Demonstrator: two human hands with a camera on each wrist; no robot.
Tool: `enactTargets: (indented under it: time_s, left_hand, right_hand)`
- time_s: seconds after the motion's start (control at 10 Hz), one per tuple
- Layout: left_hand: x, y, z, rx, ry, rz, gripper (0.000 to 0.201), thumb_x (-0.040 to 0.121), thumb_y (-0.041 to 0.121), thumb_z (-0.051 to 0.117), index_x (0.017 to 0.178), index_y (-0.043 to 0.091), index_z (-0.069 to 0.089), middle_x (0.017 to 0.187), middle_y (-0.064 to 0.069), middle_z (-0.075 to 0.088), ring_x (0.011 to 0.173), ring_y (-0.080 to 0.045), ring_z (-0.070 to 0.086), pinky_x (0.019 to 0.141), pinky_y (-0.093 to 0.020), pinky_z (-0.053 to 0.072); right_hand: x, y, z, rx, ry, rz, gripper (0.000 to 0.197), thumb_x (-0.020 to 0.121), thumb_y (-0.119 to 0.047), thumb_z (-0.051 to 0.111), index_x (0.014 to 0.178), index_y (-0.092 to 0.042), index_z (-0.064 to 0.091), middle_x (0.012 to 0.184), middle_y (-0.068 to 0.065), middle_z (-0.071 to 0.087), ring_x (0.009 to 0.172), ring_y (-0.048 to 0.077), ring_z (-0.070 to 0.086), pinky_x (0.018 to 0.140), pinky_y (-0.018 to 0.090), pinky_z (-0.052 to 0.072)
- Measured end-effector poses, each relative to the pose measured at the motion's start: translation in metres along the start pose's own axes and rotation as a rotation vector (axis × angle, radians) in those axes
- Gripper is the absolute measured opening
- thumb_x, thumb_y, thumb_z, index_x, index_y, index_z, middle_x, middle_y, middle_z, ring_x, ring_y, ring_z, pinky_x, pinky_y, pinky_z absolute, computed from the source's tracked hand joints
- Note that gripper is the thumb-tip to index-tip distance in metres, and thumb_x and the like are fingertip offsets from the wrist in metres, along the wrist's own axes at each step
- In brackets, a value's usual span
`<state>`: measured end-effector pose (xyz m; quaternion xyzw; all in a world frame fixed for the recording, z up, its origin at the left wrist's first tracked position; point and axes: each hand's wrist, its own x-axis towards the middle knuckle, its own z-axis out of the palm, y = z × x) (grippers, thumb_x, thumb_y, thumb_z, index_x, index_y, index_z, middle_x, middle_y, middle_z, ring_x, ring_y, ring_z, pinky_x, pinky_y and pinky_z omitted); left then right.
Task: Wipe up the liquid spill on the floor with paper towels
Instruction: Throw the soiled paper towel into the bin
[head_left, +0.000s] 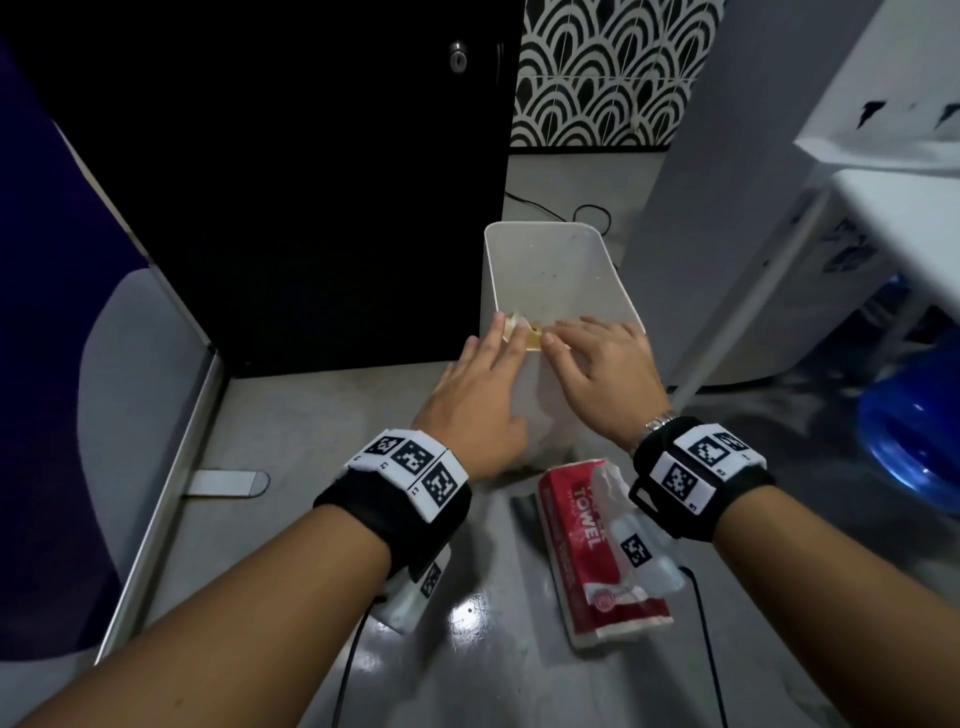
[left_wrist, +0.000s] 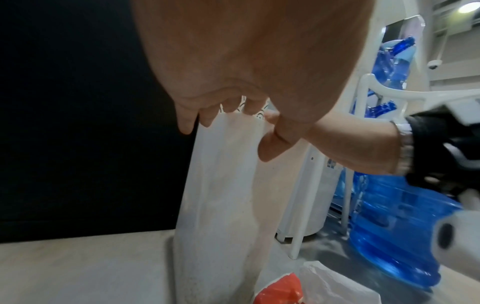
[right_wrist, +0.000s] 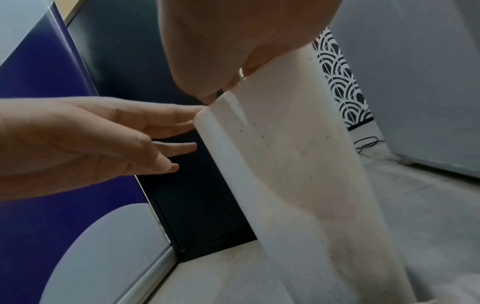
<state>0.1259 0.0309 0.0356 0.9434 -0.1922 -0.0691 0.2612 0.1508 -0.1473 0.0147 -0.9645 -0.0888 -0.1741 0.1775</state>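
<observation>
Forearms: both reached forward from the camera toward the white bin (head_left: 566, 270), each wearing a black wrist strap with printed markers.
Towel pack: red-and-white paper towel pack (head_left: 605, 551) lay flat on the grey floor (head_left: 291, 431) just in front of the bin's base, torn open at the top, white sheets bulging out.
Bin: tall, white, open-topped, standing upright on the floor; its left wall sat just beside the black cabinet (head_left: 270, 182), with only a thin gap between.
Used towel: a crumpled, yellow-stained paper towel (head_left: 522, 332) sat at the bin's near rim, between the two hands and just inside the opening.
Left hand: left hand (head_left: 480, 400) hovered over the bin's near-left corner, fingers straight and spread — fingertips at the rim beside the stained towel, not curled round it.
Right hand: right hand (head_left: 602, 374) lay over the near-right part of the rim, fingers extended and slightly bent toward the towel; whether they pinched it cannot be told.
Right of bin: a white panel (head_left: 727, 208) rose close by, then a white table leg and a blue water jug (head_left: 914, 431) farther right.
Left of bin: beyond the cabinet, a blue-and-grey partition with a metal edge bounded the floor.
Open floor: bare grey floor stretched in front of the cabinet, left of the pack.
Behind bin: a strip of floor with a black cable ran to a patterned black-and-white wall.
</observation>
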Motion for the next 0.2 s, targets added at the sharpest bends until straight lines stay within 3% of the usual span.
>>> enactTargets:
  time_s: [0.1, 0.2]
  left_hand:
    - [-0.014, 0.001, -0.031, -0.049, -0.02, -0.094, 0.088, 0.087, 0.021, 0.052, 0.157, 0.027, -0.002, 0.165, 0.003, -0.003, 0.152, -0.016, 0.0, 0.122, -0.042, 0.018]
    - [-0.023, 0.006, -0.064, -0.03, -0.031, -0.168, 0.083, 0.09, 0.024, 0.049, 0.157, 0.025, -0.001, 0.165, 0.002, -0.001, 0.151, -0.015, 0.0, 0.122, -0.042, 0.016]
  right_hand:
    - [-0.011, 0.003, -0.031, 0.07, -0.159, -0.017, 0.058, 0.096, -0.059, 0.034, 0.141, -0.029, 0.054, 0.148, 0.001, 0.05, 0.145, 0.027, 0.033, 0.117, 0.05, 0.026]
    - [-0.006, -0.002, -0.065, 0.09, -0.305, 0.045, 0.069, 0.093, -0.067, 0.029, 0.149, -0.03, 0.043, 0.157, 0.001, 0.037, 0.151, 0.023, 0.019, 0.122, 0.048, 0.017]
